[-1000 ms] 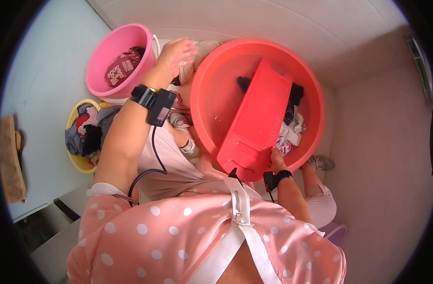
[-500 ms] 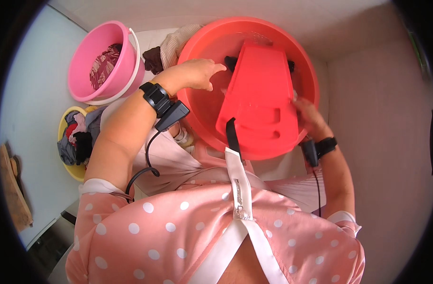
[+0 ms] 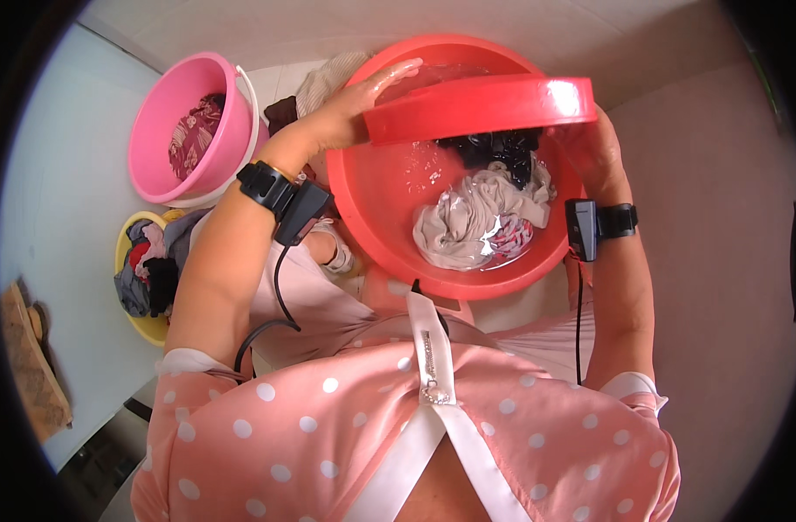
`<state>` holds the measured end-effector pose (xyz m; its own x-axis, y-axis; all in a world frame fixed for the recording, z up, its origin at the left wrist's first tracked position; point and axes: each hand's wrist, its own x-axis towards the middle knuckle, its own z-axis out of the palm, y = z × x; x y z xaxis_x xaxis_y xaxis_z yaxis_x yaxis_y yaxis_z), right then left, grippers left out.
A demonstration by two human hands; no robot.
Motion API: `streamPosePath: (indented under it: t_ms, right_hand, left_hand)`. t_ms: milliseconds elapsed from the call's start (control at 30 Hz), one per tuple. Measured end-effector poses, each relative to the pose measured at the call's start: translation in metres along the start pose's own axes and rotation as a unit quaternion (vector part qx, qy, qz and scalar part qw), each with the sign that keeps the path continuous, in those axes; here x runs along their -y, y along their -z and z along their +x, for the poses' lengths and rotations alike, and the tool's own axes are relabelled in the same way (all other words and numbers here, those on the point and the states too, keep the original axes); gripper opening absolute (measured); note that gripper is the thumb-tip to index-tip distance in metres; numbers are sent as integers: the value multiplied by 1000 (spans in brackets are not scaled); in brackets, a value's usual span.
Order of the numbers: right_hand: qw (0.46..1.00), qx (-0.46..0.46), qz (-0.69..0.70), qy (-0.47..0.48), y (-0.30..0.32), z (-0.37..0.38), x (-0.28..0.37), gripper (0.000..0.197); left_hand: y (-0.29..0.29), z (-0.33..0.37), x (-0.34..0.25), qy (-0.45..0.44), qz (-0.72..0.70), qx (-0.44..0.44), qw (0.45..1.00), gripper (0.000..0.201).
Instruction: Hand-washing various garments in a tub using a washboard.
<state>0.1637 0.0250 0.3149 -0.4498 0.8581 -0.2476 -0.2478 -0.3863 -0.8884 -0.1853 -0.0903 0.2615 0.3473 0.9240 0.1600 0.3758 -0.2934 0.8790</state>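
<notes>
A red plastic washboard (image 3: 481,109) is raised and tipped nearly on edge over the far half of a large red basin (image 3: 369,222). My left hand (image 3: 354,109) is at its left end, fingers stretched along behind it and the palm against the end. At the right end my right hand (image 3: 592,152) grips it, fingers partly hidden behind the board. Below it, wet beige cloth (image 3: 459,222) lies in shallow water, beside black cloth (image 3: 494,150) and a small red-patterned piece (image 3: 509,237).
To the left stands a pink bucket (image 3: 144,130) with a white handle and maroon patterned cloth inside. A yellow basin (image 3: 147,329) of mixed clothes sits nearer me. Striped cloth (image 3: 324,83) lies between bucket and red basin. A wall (image 3: 694,226) rises at the right.
The washboard has gone from lying flat across the basin to tipped up at the far side, uncovering the clothes. Both hands moved away from me, and the left came onto the board.
</notes>
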Motion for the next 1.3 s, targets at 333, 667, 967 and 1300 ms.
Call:
streamPosePath:
  t_ms: [333,667,967,1300]
  right_hand:
    - [986,-18,72,149,-2,53,-2,20]
    - [985,-146,-70,54,66,127,-128,56]
    - [884,-248,-392,-61,151,170,-304,104]
    - [780,73,-574,-241,86,144,-389,85]
  left_hand:
    - [-4,14,-31,-38,-49,-146,987,96]
    - [-2,29,-17,35,43,-421,906,15]
    - [4,38,11,102,52,-476,872,22]
    - [-1,48,16,59,49,-473,878,23]
